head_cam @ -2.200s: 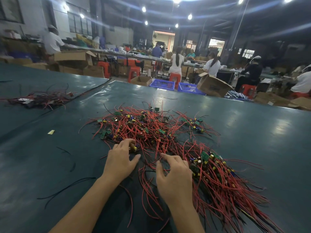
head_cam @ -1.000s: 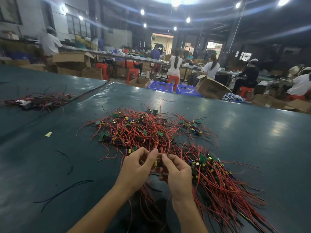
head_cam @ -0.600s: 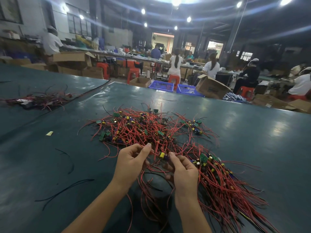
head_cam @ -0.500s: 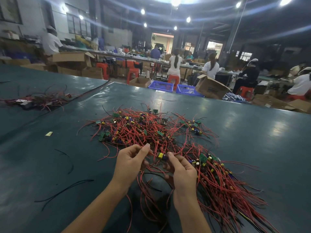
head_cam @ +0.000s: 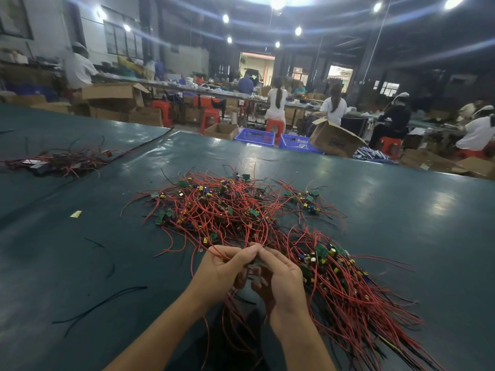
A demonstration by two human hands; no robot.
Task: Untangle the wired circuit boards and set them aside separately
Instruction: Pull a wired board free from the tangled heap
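A tangled heap of small green circuit boards with red and black wires [head_cam: 227,210] lies on the dark green table [head_cam: 401,223]. To its right a combed bundle of wired boards [head_cam: 348,285] fans toward the near edge. My left hand [head_cam: 222,271] and my right hand [head_cam: 281,277] meet at the heap's near edge, fingertips together, pinching one wired board between them; the board itself is mostly hidden by my fingers. Red wires run from my left hand's fingers back into the heap and hang down below both hands.
A second small pile of wires [head_cam: 61,162] lies far left on the adjoining table. Loose black wires [head_cam: 101,303] and a yellow scrap [head_cam: 75,214] lie left of my arms. Beyond the far edge stand blue crates [head_cam: 254,136], cardboard boxes and seated workers.
My hands have closed together: the gap between them with the yellow-tipped board showing has gone, and fingertips now touch over it. The hands sit slightly nearer me.
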